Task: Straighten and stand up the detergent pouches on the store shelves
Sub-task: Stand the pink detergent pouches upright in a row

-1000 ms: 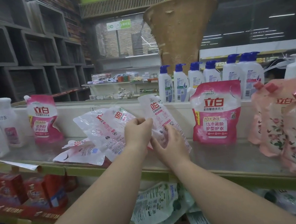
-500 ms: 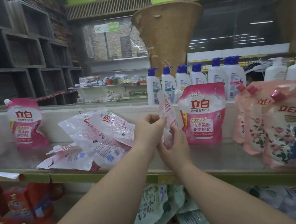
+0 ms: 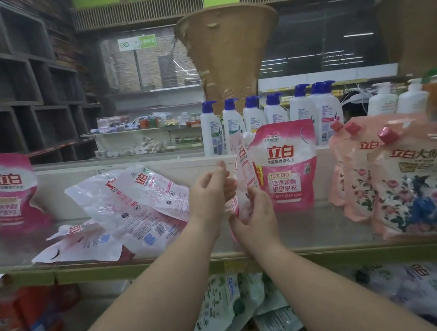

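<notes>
Right hand (image 3: pixel 255 213): curled round the lower part of a slim pink-and-white detergent pouch (image 3: pixel 243 173), thumb and fingers wrapped on its base. Pouch held upright, edge-on to the camera, above the metal shelf (image 3: pixel 303 226), spout at top. Positioned just left of, and partly overlapping, the standing pink pouch (image 3: pixel 287 167).

Left hand (image 3: pixel 211 191): fingers bent, fingertips pinching or touching the left edge of the same pouch at mid-height; exact contact partly hidden by the hand itself.

Standing pink pouch: upright on the shelf, printed front facing the camera, white spout at upper left.

Collapsed pouches (image 3: pixel 133 204): several white-and-pink pouches left of the hands, leaning and lying over one another, backs with printed text facing up; lowest one flat on the shelf near the front edge.

Far-left pink pouch (image 3: pixel 11 192): upright, slightly crumpled, well apart from the collapsed group.

Floral pouches (image 3: pixel 408 179): group with pink caps at the right, standing and leaning against each other.

White pump bottles with blue tops (image 3: pixel 269 117): in a row on the raised ledge behind the shelf.

Lower shelf: green-and-white pouches (image 3: pixel 225 309) lying loosely below the forearms; red boxes (image 3: pixel 18 319) at lower left.
</notes>
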`<act>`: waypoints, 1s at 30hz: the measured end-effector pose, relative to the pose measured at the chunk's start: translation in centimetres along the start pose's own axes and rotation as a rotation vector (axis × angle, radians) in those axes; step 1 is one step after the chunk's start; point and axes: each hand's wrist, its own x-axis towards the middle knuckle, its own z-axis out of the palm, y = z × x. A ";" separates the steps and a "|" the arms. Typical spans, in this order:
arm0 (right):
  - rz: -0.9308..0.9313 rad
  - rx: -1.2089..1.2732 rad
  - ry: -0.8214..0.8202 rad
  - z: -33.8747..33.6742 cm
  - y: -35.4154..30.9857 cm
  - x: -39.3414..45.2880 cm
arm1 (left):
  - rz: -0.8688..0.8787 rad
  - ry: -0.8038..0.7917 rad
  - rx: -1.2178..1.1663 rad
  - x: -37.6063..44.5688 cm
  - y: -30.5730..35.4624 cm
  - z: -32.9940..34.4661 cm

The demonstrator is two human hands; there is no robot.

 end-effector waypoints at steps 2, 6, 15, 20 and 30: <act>0.003 -0.011 0.013 0.1 -0.1 0.0 | -0.030 0.043 0.010 0.7 0.0 -0.5; 0.011 0.000 0.023 0.5 -0.1 0.1 | -0.065 0.055 0.049 2.1 0.1 -1.2; 0.014 0.031 0.029 1.0 0.3 0.1 | -0.189 -0.175 0.180 6.5 1.1 0.1; 0.028 0.071 0.049 1.4 0.5 0.1 | -0.322 -0.256 0.097 8.1 -1.4 2.2; 0.051 0.081 0.079 1.2 1.1 0.4 | -0.374 -0.343 -0.162 7.7 -3.2 4.6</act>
